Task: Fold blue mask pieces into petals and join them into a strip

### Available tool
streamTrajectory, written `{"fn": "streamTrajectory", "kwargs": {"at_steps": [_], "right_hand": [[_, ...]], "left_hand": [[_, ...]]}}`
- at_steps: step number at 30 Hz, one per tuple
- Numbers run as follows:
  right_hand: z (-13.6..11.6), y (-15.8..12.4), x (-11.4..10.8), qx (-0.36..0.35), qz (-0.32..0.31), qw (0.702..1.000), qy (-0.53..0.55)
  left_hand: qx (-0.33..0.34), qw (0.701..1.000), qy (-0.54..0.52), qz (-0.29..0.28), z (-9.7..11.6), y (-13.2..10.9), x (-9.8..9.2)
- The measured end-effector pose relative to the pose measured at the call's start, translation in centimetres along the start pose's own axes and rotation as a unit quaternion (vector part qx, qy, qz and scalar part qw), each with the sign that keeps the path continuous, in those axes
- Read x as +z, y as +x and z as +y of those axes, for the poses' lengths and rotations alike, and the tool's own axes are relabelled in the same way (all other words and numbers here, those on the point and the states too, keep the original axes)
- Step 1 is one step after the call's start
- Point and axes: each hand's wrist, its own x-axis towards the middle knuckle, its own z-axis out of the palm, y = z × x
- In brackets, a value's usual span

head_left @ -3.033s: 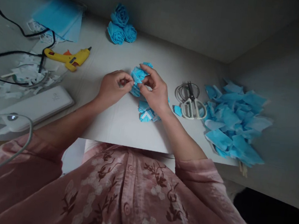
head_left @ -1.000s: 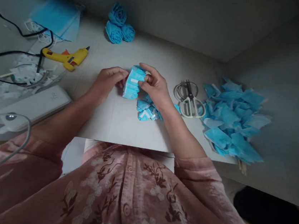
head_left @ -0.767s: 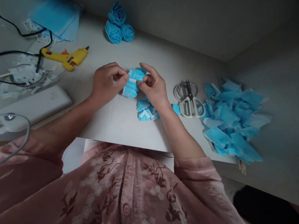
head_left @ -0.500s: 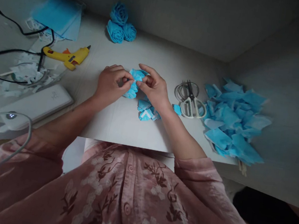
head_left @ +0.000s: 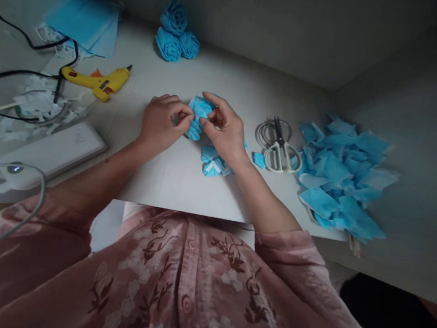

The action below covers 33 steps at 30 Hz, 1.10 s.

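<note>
Between my hands, above the middle of the table, is a blue fabric flower [head_left: 199, 110] with ruffled layers. My left hand [head_left: 165, 122] pinches its left edge with thumb and forefinger. On the other side my right hand [head_left: 225, 128] grips it, thumb in front and fingers curled behind; part of the flower is hidden by these fingers. Below my right wrist lie several small blue pieces [head_left: 212, 166], one showing a white strip. Scissors with white handles [head_left: 281, 152] rest to the right, beside a small blue scrap [head_left: 259, 160].
Three finished blue roses [head_left: 173, 35] sit at the back. At left are a yellow glue gun [head_left: 97, 80], stacked blue face masks [head_left: 85, 20], white scraps [head_left: 39, 104], black cables and a white power bank [head_left: 56, 151]. A heap of blue fabric pieces [head_left: 340, 170] lies at right.
The flower has turned slightly between my fingers, and its outline is a little different. Both hands stay in nearly the same place. Nothing else on the table has moved.
</note>
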Motion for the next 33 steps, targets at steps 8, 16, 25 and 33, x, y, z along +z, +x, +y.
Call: {"fn": "streamTrajectory", "kwargs": {"at_steps": [8,16,25,33], "right_hand": [[0.6,0.2,0.0,-0.014,-0.005,1.0,0.001],[1.2,0.4,0.3,-0.005,-0.022,1.0,0.013],[0.9,0.1,0.2,-0.008,-0.005,1.0,0.006],[-0.5,-0.3,0.5,-0.001,-0.011,1.0,-0.002]], "left_hand": [[-0.016,0.999,-0.024,-0.02,-0.1,0.1,0.0],[-0.018,0.999,-0.037,-0.007,0.0,0.0,0.1],[0.0,1.0,-0.016,-0.011,-0.1,-0.1,0.3],[0.001,0.999,0.028,-0.034,0.4,-0.1,0.2]]}}
